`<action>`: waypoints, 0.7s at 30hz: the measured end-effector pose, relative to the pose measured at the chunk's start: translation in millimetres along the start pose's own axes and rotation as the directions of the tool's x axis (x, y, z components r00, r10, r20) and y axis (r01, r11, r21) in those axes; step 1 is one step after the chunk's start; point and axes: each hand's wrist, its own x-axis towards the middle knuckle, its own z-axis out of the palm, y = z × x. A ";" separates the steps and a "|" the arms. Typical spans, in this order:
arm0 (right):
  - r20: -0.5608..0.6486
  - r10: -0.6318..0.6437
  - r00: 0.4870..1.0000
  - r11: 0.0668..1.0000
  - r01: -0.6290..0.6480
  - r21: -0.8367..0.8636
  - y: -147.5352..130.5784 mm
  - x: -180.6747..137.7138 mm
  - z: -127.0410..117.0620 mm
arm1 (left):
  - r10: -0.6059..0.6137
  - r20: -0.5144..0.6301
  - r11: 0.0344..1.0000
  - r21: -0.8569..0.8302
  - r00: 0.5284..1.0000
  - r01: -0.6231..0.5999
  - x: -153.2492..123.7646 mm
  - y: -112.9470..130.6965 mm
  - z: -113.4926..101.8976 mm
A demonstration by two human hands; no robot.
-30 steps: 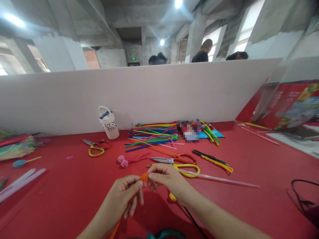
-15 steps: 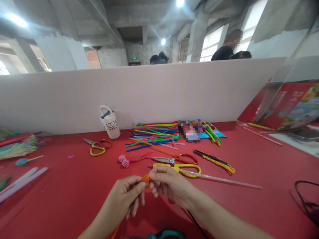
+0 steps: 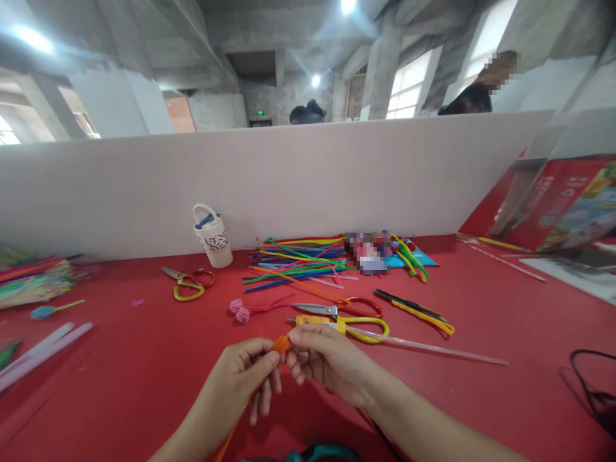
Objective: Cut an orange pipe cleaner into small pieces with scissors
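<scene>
Between my two hands is a small bundled orange pipe cleaner (image 3: 282, 344), low over the table's middle. My left hand (image 3: 248, 375) pinches it between thumb and forefinger, the other fingers hanging loosely. From beneath that hand an orange strand runs down toward the bottom edge. My right hand (image 3: 327, 359) has its thumb and fingertips closed on the bundle's right end. Just beyond lie large scissors (image 3: 315, 310) with red and yellow handles, over a yellow glue gun (image 3: 310, 321) with a long clear stick. Two pink pompom-like balls (image 3: 239, 311) on pink stems rest to their left.
Many coloured pipe cleaners (image 3: 298, 256) lie along the white partition (image 3: 289, 179). A white cup (image 3: 219, 247) and smaller scissors (image 3: 188, 283) are at the back left. Black-and-yellow tweezers-like tools (image 3: 416, 313) lie right. A teal-handled tool (image 3: 322, 452) shows at the bottom edge.
My hands stay almost in place, with the fingers shifting slightly around the orange bundle. Beyond the partition, a person has moved to the right.
</scene>
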 end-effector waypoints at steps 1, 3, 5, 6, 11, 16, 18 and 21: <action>-0.002 0.002 1.000 1.000 -0.002 -0.011 0.1 0.1 0.3 | 0.013 0.000 1.000 0.014 1.000 -0.013 0.3 -0.6 -0.4; -0.012 -0.001 1.000 0.999 0.001 -0.040 0.3 0.4 1.1 | 0.049 -0.005 0.997 0.052 0.999 -0.049 1.0 -2.0 -1.2; -0.031 -0.023 0.999 0.996 0.020 -0.086 0.0 0.8 2.2 | 0.075 0.000 0.995 0.070 0.997 -0.075 1.7 -3.4 -1.5; -0.042 -0.040 0.998 0.992 0.035 -0.118 -0.3 0.9 2.8 | 0.077 0.004 0.994 0.072 0.997 -0.077 1.9 -3.9 -1.3; -0.088 -0.162 0.983 0.916 0.117 -0.383 -3.7 -1.6 6.5 | 0.021 0.086 0.999 0.043 0.996 -0.025 0.9 -1.4 0.7; -0.099 -0.318 0.943 0.736 0.180 -0.652 -8.0 -5.2 12.7 | 0.030 0.200 0.999 -0.034 0.979 -0.024 -1.6 6.4 -3.3; -0.085 -0.363 0.928 0.665 0.194 -0.721 -9.0 -3.9 14.6 | 0.026 0.198 0.999 -0.029 0.980 -0.021 -2.4 8.3 -4.5; -0.052 -0.381 0.923 0.589 0.198 -0.784 -9.9 -2.0 17.1 | 0.032 0.149 0.994 0.102 0.988 -0.047 -3.9 8.3 -3.8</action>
